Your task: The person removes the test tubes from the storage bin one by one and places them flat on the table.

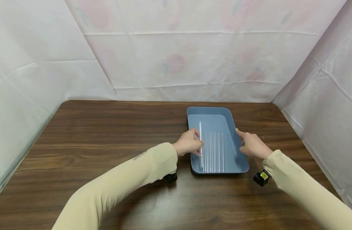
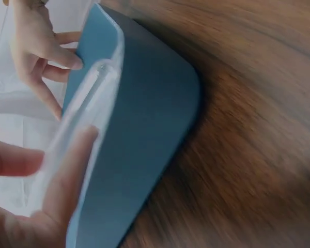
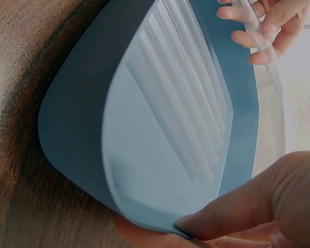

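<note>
My left hand (image 1: pixel 189 142) pinches a clear plastic tube (image 1: pixel 201 161) between thumb and fingers, over the left side of a blue rectangular tray (image 1: pixel 209 110). Several similar clear tubes (image 1: pixel 215 153) lie side by side on the tray floor, toward its near end. At the tray's right side, my right hand (image 1: pixel 253 145) grips the rim. In the right wrist view, the thumb of the right hand (image 3: pixel 253 206) presses on the rim while fingers lie beneath, outside the wall. The tube looks blurred in the left wrist view.
The tray stands on a dark wood-grain table (image 1: pixel 107 134), right of its middle. White cloth with faint pink fruit prints (image 1: pixel 176 64) hangs behind the table, and plain white cloth (image 1: pixel 29 80) borders the left side. Each wrist carries a small black device (image 1: pixel 261 179).
</note>
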{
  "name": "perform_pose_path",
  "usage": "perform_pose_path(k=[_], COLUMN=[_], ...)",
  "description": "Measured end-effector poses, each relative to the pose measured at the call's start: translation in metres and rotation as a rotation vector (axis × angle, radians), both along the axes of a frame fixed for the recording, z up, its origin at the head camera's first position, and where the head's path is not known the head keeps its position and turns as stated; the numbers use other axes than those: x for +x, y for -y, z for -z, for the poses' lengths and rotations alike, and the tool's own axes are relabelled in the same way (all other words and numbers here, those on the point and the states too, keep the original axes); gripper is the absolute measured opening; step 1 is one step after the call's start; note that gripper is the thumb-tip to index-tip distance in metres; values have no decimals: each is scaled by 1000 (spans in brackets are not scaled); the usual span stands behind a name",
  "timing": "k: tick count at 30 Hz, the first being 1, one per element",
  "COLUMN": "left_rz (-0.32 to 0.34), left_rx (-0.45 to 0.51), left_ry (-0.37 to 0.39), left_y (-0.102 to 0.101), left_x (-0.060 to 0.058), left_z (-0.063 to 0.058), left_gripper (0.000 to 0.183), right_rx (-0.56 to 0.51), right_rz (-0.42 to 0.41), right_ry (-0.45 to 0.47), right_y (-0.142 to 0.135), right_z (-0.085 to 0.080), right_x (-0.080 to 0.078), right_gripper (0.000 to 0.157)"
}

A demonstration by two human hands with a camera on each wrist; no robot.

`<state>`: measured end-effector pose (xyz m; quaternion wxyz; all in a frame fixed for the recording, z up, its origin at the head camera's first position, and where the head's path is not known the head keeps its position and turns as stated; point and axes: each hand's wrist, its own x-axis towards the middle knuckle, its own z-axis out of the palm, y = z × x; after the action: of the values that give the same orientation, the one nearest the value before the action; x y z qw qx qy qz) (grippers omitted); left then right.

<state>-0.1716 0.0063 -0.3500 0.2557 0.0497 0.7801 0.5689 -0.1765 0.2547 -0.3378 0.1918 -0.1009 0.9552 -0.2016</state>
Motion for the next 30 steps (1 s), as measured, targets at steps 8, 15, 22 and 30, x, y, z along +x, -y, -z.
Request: perform_pose_path(k=[8,15,22,30], left_rz=[-46,-106,-150,-177], left_rx=[114,137,92,17], left_ry=[-7,-17,-41,-55], left_y=[18,33,47,56], left_x=[2,0,-2,-3], left_z=[1,-1,2,9], left_gripper=[39,35,35,34], right_rx=[5,0,3,-3], right_rz=[-5,-8,-3,-2], right_ry=[4,11,9,4], right_y=[1,0,-2,-3], right_z=[-1,-2,-3,-2], right_x=[0,1,1,2], right_gripper=[75,76,77,77])
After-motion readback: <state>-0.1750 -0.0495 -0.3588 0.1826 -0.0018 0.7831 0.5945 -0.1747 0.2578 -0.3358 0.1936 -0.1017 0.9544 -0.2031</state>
